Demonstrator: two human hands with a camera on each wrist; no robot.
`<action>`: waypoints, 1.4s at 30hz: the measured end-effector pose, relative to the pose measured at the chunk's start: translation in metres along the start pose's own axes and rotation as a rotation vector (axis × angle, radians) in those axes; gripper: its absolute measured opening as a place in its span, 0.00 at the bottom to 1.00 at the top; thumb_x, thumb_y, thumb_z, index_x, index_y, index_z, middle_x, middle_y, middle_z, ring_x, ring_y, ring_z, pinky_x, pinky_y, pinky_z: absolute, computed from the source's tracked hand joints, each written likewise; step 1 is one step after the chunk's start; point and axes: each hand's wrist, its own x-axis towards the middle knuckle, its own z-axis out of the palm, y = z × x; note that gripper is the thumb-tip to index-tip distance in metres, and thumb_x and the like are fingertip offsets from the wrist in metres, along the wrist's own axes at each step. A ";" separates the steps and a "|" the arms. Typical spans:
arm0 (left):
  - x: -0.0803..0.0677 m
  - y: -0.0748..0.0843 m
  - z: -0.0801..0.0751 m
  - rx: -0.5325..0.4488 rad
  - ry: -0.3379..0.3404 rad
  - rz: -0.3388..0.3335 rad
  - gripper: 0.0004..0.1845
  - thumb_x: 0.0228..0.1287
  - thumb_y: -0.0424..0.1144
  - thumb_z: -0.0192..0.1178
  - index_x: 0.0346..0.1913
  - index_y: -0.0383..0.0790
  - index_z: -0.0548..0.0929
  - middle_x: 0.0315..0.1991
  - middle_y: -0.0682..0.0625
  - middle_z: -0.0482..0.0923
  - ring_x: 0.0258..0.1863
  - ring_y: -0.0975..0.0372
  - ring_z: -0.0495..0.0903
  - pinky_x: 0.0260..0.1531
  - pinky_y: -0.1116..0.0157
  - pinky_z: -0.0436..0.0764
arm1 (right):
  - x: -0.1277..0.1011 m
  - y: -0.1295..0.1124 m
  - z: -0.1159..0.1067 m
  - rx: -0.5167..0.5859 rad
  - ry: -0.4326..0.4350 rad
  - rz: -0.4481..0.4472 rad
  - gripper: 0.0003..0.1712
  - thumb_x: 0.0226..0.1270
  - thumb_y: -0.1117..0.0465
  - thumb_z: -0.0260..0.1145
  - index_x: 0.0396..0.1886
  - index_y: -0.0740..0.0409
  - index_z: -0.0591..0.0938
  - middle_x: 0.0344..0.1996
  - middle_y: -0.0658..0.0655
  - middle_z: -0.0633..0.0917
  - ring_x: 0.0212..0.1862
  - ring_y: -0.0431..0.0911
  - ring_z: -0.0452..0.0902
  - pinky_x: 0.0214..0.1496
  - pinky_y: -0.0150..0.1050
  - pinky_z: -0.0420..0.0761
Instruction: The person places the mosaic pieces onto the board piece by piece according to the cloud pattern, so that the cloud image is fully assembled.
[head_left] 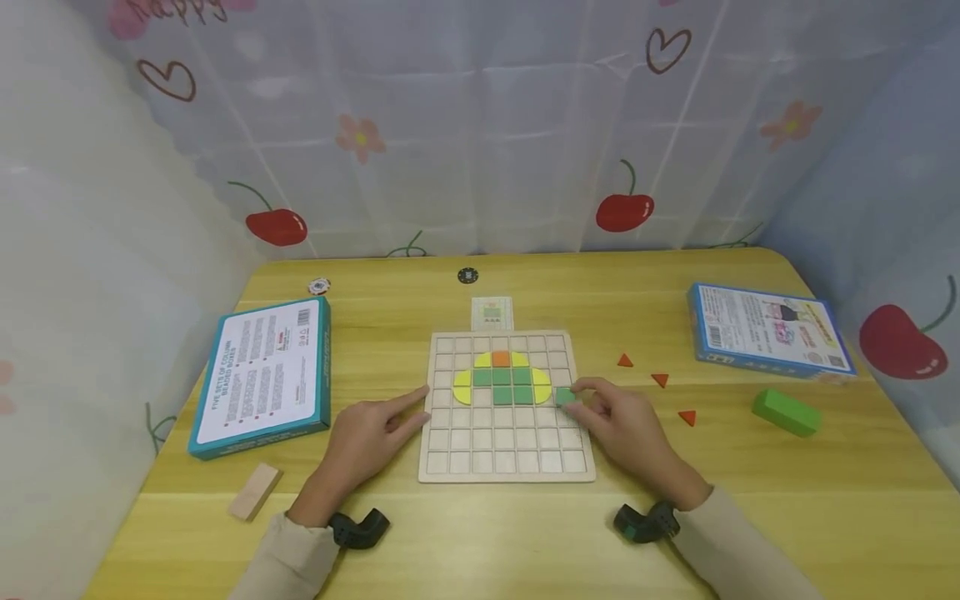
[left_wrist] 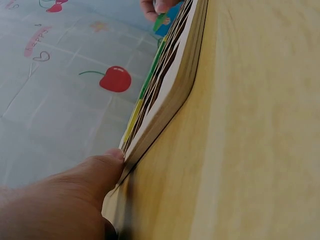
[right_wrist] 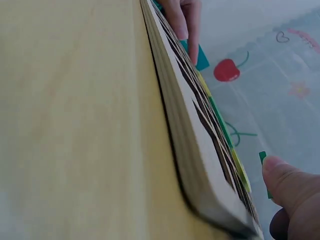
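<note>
A wooden grid board (head_left: 504, 462) lies in the middle of the table. Yellow, green and orange tiles (head_left: 501, 379) form a rounded shape in its upper rows. My right hand (head_left: 581, 397) pinches a green square tile (head_left: 566, 397) at the right end of that shape, just over the board. The right wrist view shows the thumb (right_wrist: 290, 185) beside the tile's green edge (right_wrist: 263, 159). My left hand (head_left: 408, 412) rests on the table with its straight index finger touching the board's left edge. From the left wrist, a fingertip (left_wrist: 112, 160) is against the board's rim (left_wrist: 170, 90).
A teal box (head_left: 262, 375) lies on the left and a blue box (head_left: 768, 329) at the right. Three orange triangles (head_left: 660, 380) and a green block (head_left: 785, 412) sit right of the board. A wooden block (head_left: 255, 492) lies front left; a pattern card (head_left: 492, 313) is behind the board.
</note>
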 end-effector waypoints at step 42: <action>-0.001 -0.002 0.002 0.011 0.019 0.026 0.22 0.71 0.56 0.63 0.65 0.58 0.83 0.11 0.65 0.55 0.14 0.72 0.51 0.17 0.67 0.57 | 0.041 -0.050 0.071 0.071 0.012 -0.190 0.09 0.69 0.56 0.72 0.46 0.51 0.91 0.12 0.38 0.62 0.16 0.30 0.50 0.18 0.30 0.56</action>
